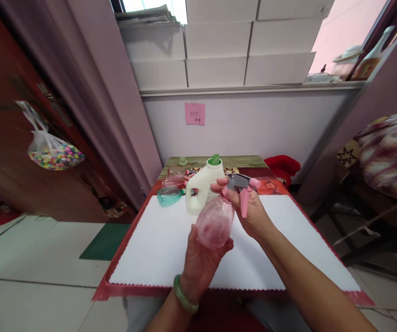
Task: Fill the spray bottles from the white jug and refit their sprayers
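A pink see-through spray bottle (215,223) is held tilted above the white table mat, its grey and pink trigger head (239,181) up and to the right. My left hand (201,260), with a green bangle on the wrist, cups the bottle's base from below. Around the neck, just under the trigger head, the fingers of my right hand (248,210) are closed. Right behind the bottle stands a cream jug (198,186) with a handle and an uncapped green-rimmed neck, in which something green sits.
At the table's back left lie a teal spray bottle (169,197) and pink ones (173,181), near a small green cap (183,161). The white mat (150,253) covers the red-edged table. A cloth-covered stool (388,157) is at right; a bag of colourful beads (56,150) hangs at left.
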Demonstrator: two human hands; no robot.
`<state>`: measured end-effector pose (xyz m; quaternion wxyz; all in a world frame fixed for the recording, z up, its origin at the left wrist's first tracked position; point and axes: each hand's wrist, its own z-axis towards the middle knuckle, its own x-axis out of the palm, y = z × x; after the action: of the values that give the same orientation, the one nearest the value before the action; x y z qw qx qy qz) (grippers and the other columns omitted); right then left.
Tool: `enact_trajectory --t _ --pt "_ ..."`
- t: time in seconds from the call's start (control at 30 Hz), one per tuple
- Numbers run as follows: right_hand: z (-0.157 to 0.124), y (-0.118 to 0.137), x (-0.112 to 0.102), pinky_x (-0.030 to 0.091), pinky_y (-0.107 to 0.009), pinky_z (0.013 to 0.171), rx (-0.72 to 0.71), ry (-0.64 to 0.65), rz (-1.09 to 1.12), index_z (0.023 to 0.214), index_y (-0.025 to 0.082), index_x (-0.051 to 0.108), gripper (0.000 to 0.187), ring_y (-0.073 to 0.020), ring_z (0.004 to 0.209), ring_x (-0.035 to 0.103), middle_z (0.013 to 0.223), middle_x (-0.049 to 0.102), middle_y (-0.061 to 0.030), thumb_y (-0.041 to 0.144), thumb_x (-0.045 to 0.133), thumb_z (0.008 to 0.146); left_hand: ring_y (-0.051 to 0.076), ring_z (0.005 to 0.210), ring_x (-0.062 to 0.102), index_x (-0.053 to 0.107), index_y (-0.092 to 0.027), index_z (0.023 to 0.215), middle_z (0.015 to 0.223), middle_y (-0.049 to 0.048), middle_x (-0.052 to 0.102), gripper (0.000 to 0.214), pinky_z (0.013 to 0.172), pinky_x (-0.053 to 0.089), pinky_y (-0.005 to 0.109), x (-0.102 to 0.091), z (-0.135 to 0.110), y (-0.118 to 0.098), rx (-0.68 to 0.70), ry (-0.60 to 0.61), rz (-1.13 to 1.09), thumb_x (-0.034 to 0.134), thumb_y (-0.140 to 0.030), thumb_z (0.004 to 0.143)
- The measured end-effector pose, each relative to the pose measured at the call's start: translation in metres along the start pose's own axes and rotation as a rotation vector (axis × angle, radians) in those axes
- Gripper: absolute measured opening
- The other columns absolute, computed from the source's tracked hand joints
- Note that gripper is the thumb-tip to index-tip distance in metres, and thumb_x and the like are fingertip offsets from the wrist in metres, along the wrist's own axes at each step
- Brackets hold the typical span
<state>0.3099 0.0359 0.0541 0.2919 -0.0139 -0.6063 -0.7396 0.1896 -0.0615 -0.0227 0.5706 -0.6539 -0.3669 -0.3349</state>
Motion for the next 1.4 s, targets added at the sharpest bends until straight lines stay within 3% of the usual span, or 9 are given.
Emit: enact_trajectory --t 0.1,0.23,0.4,0.53,0.73,0.83,1.0,1.23,1.4 --pt "-0.002 0.002 0.001 0.058 -0.052 0.104 0.0 0.019 -0.03 0.112 0.026 0.079 0.042 -0.0334 0.119 0.075 0.113 0.084 -0.0097 0.054 0.089 0.082 0.03 0.117 0.072 0.066 -0.016 0.143 0.138 0.0169 0.073 0.063 0.103 0.059 0.048 0.009 0.0 -0.003 0.023 -0.059 -0.043 0.062 -0.062 0.101" --pt "-0.005 0.001 0.002 0.06 -0.049 0.1 -0.009 0.012 -0.049 0.111 0.026 0.079 0.04 -0.032 0.115 0.076 0.11 0.083 -0.0084 0.052 0.089 0.083 0.035 0.138 0.061 0.065 -0.018 0.147 0.154 0.0167 0.063 0.067 0.109 0.056 0.05 0.01 -0.003 -0.002 0.035 -0.006 -0.017 0.072 -0.06 0.095" --pt "-0.005 -0.003 0.003 0.061 -0.047 0.096 -0.009 0.026 -0.007 0.108 0.025 0.078 0.04 -0.0307 0.108 0.078 0.102 0.084 -0.0074 0.05 0.092 0.08 0.026 0.117 0.071 0.077 -0.024 0.129 0.137 0.0086 0.075 0.049 0.104 0.057 0.04 -0.006 -0.005 0.007 0.147 -0.004 0.079 0.089 -0.023 0.081" --pt "-0.004 -0.005 0.002 0.062 -0.047 0.095 -0.004 0.086 0.013 0.109 0.024 0.078 0.04 -0.0306 0.108 0.079 0.104 0.083 -0.0081 0.051 0.091 0.082 0.022 0.093 0.073 0.082 -0.019 0.112 0.11 0.0093 0.081 0.035 0.088 0.06 0.035 -0.013 -0.003 0.008 0.09 -0.019 0.052 0.089 -0.036 0.082" --pt "-0.003 -0.006 0.001 0.063 -0.047 0.089 0.005 0.123 -0.038 0.112 0.024 0.078 0.042 -0.031 0.105 0.079 0.104 0.083 -0.0091 0.055 0.088 0.084 0.033 0.138 0.061 0.07 -0.023 0.142 0.153 0.0116 0.065 0.062 0.11 0.054 0.044 0.0 -0.001 0.001 0.154 -0.022 -0.041 0.084 -0.043 0.084" --pt "-0.004 -0.006 0.0 0.063 -0.05 0.094 -0.018 0.162 -0.049 0.116 0.026 0.077 0.042 -0.0299 0.103 0.079 0.107 0.083 -0.0085 0.055 0.085 0.087 0.033 0.119 0.071 0.071 -0.019 0.137 0.137 0.015 0.073 0.055 0.096 0.06 0.046 -0.002 0.0 -0.001 0.055 -0.121 -0.083 0.073 -0.048 0.091" --pt "0.0 -0.003 -0.004 0.059 -0.054 0.108 -0.121 0.195 -0.025 0.119 0.027 0.076 0.034 -0.0293 0.114 0.077 0.112 0.082 -0.0074 0.05 0.079 0.095 0.026 0.078 0.073 0.071 -0.006 0.128 0.097 0.0197 0.077 0.06 0.066 0.058 0.032 -0.014 0.001 -0.003 -0.126 -0.24 -0.109 0.056 -0.056 0.096" --pt "0.014 0.016 -0.009 0.064 -0.042 0.1 -0.199 -0.062 0.14 0.11 0.027 0.079 0.029 -0.0176 0.086 0.079 0.106 0.081 -0.0013 0.042 0.089 0.087 0.026 0.076 0.073 0.061 -0.005 0.142 0.101 0.0213 0.077 0.065 0.06 0.058 0.03 -0.02 0.004 -0.004 -0.146 -0.338 -0.141 0.054 -0.053 0.099" --pt "0.026 0.003 -0.059 0.066 -0.03 0.093 -0.175 -0.333 0.388 0.108 0.026 0.078 0.027 -0.0109 0.084 0.077 0.107 0.082 0.001 0.043 0.087 0.089 0.025 0.076 0.075 0.059 -0.006 0.144 0.102 0.0198 0.078 0.061 0.06 0.06 0.03 -0.029 0.007 -0.013 -0.066 -0.385 -0.107 0.053 -0.05 0.102"
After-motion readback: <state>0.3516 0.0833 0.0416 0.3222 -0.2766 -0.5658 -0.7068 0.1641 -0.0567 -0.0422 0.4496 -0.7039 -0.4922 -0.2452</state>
